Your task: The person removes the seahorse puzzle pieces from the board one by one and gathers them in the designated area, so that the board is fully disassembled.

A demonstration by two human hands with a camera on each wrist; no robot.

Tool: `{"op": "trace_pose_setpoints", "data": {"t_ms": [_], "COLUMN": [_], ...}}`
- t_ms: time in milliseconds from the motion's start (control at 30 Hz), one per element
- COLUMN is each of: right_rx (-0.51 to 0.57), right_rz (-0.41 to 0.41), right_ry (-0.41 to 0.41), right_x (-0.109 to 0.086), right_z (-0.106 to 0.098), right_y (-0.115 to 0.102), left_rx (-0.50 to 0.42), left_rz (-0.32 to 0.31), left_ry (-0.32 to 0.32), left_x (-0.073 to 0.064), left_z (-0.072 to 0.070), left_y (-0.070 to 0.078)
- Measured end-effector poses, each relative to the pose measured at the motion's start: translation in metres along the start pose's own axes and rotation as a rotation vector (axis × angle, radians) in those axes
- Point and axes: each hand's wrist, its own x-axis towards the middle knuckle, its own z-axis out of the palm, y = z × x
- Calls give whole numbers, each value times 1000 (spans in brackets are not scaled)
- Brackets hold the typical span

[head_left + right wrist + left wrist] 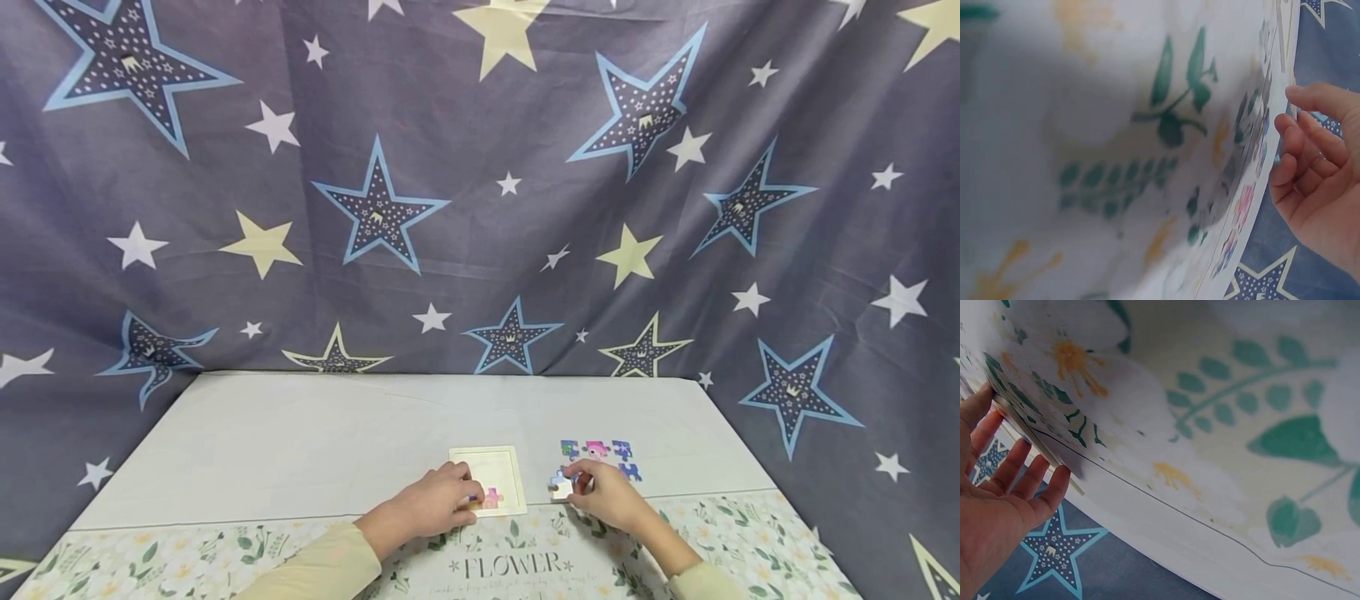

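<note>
A shallow cream puzzle tray (pixel 521 492) lies flat on the table, with a pink puzzle piece (pixel 492 498) in its lower part. My left hand (pixel 435 502) holds the tray at its lower left corner, with its curved fingers reaching over the rim and hiding part of a blue piece. In the left wrist view, the thumb and fingertips of the left hand (pixel 1007 494) touch the tray's edges. To the right of the tray, my right hand (pixel 606 497) pinches a pale blue-and-white puzzle piece (pixel 559 486) between thumb and index finger. This piece is not clear in the right wrist view.
Several loose puzzle pieces (pixel 597 450) lie just beyond the right hand, some partly covered by it. A floral cloth (pixel 517 575) covers the near part of the white table (pixel 300 450). A star-patterned curtain (pixel 465 267) hangs behind and at both sides.
</note>
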Motion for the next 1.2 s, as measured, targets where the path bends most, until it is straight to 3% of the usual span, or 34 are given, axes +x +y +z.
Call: {"op": "trace_pose_setpoints", "data": {"t_ms": [233,1200], "right_rx": [24,11], "right_rz": [36,20], "right_ry": [4,1], "right_x": [-5,-19], "right_z": [-6,-34], "right_y": [9,31], "left_rx": [6,3], "left_rz": [-6,-2], "left_ry": [-6,11], "left_x": [-1,-1], "left_z": [1,0], "left_y": [0,2]}}
